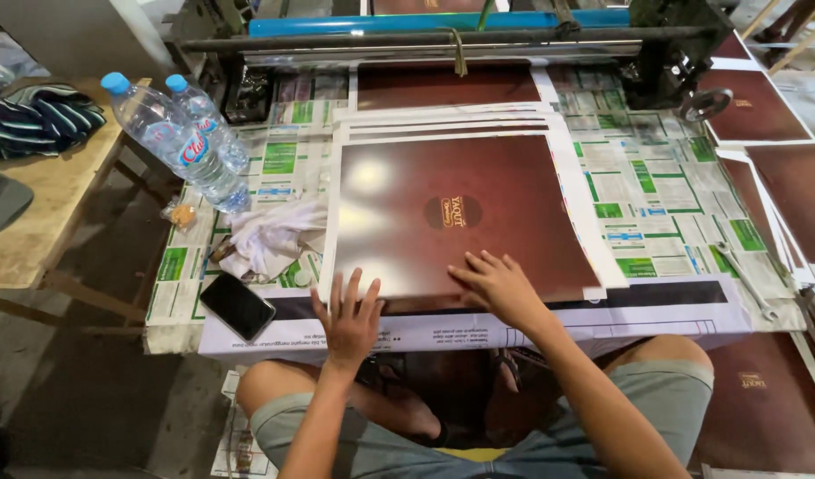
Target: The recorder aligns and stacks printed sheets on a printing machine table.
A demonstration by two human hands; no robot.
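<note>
Hands pressing flat, fingers spread, holding nothing: left hand at near edge of top brown sheet, right hand on it w/ stack beneath; phone lying left of sheet.

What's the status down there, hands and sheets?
Left hand flat on sheet stack's near edge. Right hand flat on top brown sheet. Phone, cloth alongside left.

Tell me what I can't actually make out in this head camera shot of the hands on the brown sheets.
- How many glossy brown printed sheets are stacked: only staggered white edges show.
- The near edge of the stack: covered by the left hand and right hand.
- The black machine at the back: cut off by the top edge.
- The black phone: screen dark.
- The small orange packet's contents: too small.
</note>
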